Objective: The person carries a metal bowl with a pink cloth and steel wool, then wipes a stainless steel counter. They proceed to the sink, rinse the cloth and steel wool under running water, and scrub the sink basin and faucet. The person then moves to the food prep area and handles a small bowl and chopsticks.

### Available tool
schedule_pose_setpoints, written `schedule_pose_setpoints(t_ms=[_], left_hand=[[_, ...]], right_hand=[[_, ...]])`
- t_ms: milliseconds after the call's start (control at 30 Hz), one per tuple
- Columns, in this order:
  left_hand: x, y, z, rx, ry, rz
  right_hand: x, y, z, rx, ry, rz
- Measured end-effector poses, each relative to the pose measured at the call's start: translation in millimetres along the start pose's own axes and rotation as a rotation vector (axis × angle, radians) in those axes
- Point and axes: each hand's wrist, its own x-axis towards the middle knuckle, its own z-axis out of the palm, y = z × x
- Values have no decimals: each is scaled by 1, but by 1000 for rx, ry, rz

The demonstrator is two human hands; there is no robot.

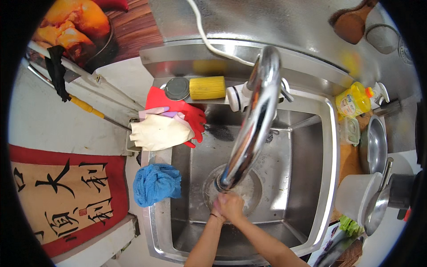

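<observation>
Both of my hands meet beneath the outlet of a curved chrome faucet (265, 103). My right hand (232, 206) lies curled against my left hand (217, 207), and the two touch. Most of the left fingers are hidden, so I cannot see whether anything small is between the palms. A dark band circles the left wrist. Below the hands, a round bowl (256, 182) with whitish contents sits on the floor of the stainless steel sink (308, 173). The faucet spout covers part of this bowl.
A blue cloth (156, 184) drapes over the left rim. Cream (160, 131) and red rubber gloves (173, 100) overhang the back-left corner. A yellow ribbed cylinder (207, 87) stands behind. Right: yellow detergent bottle (353, 101), metal bowl (376, 145), white container (357, 197), leafy greens (350, 227).
</observation>
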Motion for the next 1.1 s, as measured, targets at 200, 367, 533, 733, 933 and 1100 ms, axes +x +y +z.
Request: schedule_pose_setpoints(t_ms=[200, 367, 533, 733, 933, 1100], left_hand=[[-15, 0, 26, 77, 237, 339], [29, -10, -40, 639, 330, 601], [50, -32, -16, 633, 167, 202], [23, 41, -15, 10, -52, -35], [-6, 13, 11, -10, -147, -22], [-13, 0, 8, 187, 17, 147]], right_hand=[[6, 120, 8, 262, 112, 346], [-33, 115, 24, -241, -356, -67], [-21, 138, 60, 101, -97, 502], [-36, 8, 17, 401, -171, 94], [-15, 9, 2, 216, -71, 138], [10, 103, 24, -1, -91, 290]])
